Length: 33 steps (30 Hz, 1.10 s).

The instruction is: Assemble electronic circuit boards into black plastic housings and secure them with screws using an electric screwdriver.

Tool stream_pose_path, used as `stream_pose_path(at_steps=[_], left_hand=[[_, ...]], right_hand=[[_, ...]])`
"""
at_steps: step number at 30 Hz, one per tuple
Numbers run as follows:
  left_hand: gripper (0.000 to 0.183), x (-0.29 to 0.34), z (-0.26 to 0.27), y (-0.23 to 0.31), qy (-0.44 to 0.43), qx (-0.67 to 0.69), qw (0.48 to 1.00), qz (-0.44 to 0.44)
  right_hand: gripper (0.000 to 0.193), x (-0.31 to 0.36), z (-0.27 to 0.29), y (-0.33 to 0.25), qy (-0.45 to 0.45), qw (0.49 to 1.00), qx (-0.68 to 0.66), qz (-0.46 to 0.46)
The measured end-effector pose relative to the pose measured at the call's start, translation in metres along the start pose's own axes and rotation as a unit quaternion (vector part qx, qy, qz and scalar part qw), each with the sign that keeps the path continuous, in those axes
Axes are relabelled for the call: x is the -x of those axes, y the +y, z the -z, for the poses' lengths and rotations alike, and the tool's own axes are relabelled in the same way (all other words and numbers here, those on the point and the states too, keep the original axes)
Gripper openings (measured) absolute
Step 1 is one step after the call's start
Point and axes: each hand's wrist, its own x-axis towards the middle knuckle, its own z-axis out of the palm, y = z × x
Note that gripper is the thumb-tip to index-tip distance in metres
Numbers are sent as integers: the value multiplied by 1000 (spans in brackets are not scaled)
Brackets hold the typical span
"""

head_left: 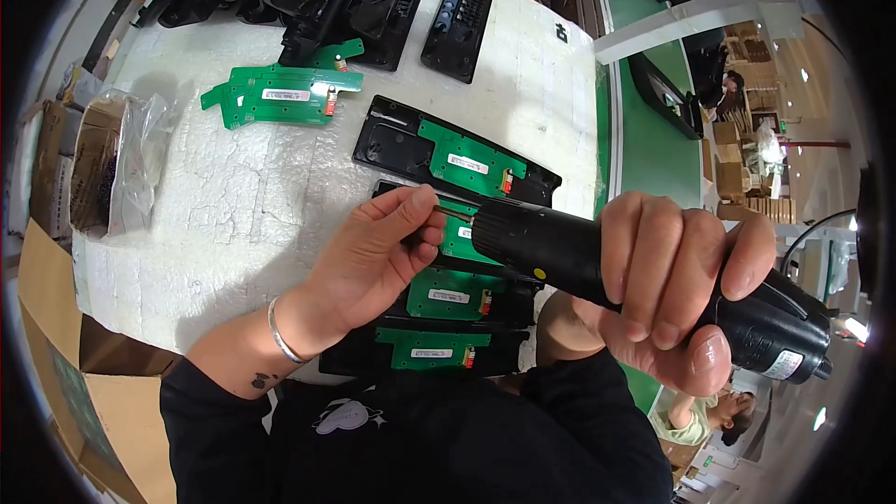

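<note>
My right hand [677,271] is wrapped round the black body of an electric screwdriver [546,241], held level with its nose to the left. From that nose a thin metal bit [455,215] reaches the fingertips of my left hand [369,247]. Thumb and forefinger are pinched together there; anything small between them is hidden. Beneath lies a column of black plastic housings [392,137], each with a green circuit board [453,145] in it. The screwdriver and my left hand partly cover the second one down.
Loose green circuit boards [252,98] lie at the far left of the white foam-topped table [233,215]. More black housings [457,23] are piled at the back. A box with a plastic bag [98,163] stands at the left edge. Along the right runs a green conveyor [644,28].
</note>
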Motion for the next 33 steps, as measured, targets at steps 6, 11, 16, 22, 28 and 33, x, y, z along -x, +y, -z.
stream_pose_path(at_steps=[6,11,16,22,28,33], left_hand=[[17,-1,3,5,-38,-29,999,16],[30,2,-12,1,-29,-50,998,16],[42,-2,-11,-4,-23,-99,994,48],[29,3,-14,0,-55,-164,982,70],[15,5,-13,-3,-50,-185,980,46],[15,7,-15,-2,-4,-176,984,26]], right_hand=[[25,-1,-1,1,-13,1000,-6,1],[24,-10,7,28,-19,999,-23,38],[21,-31,27,90,140,989,39,-18],[20,-37,32,105,157,984,70,-48],[10,-44,30,108,127,987,77,-68],[11,-49,28,112,107,981,132,-95]])
